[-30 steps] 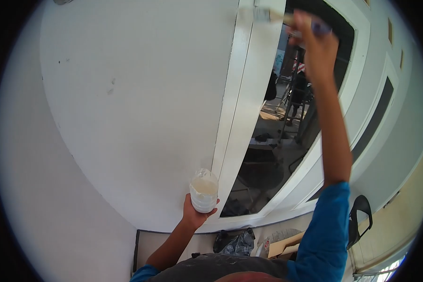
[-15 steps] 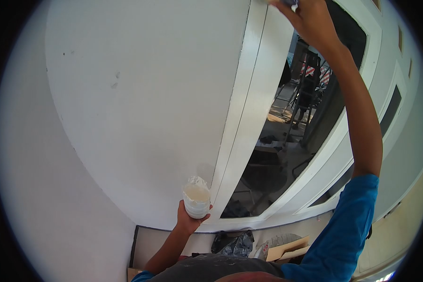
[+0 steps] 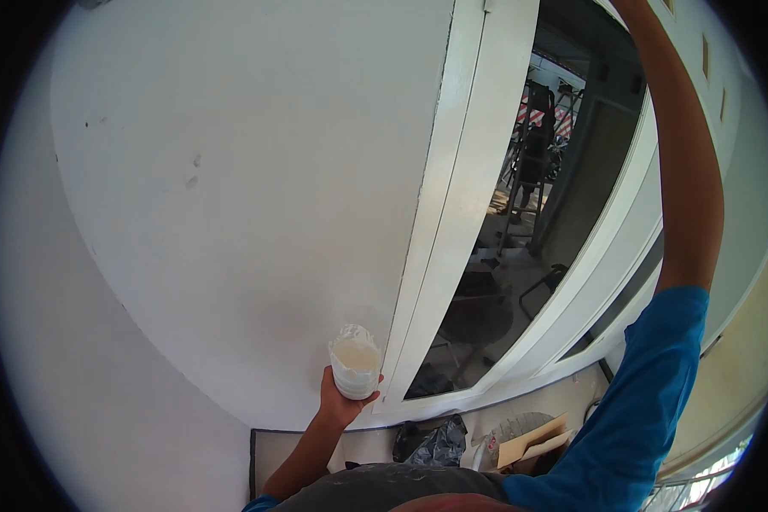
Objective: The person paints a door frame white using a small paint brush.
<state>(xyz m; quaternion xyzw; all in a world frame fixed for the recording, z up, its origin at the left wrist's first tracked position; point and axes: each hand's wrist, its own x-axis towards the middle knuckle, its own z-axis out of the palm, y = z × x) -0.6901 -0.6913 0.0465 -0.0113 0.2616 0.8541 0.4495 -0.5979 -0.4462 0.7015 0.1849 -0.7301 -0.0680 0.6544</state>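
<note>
The round white plastic container (image 3: 356,375), open at the top and holding pale, creamy contents, is near the lower left corner of the tall white-framed glass panel (image 3: 480,171) as seen from above; whether it touches the frame cannot be told. Its rim is ragged and smeared with white. The left grip (image 3: 341,405) is clamped around the container's lower part. The bare right arm (image 3: 693,179), in a blue sleeve (image 3: 644,384), reaches up along the panel's right side; its grip is beyond the top edge, so its state cannot be told.

Left of the panel stretches a plain white wall (image 3: 256,171) with small grey marks. Below the panel, on the pale floor (image 3: 367,444), lie a crumpled black plastic bag (image 3: 435,441) and, to its right, an open brown cardboard box (image 3: 529,444). In the panel's dark glass there is what looks like a ladder (image 3: 514,205).
</note>
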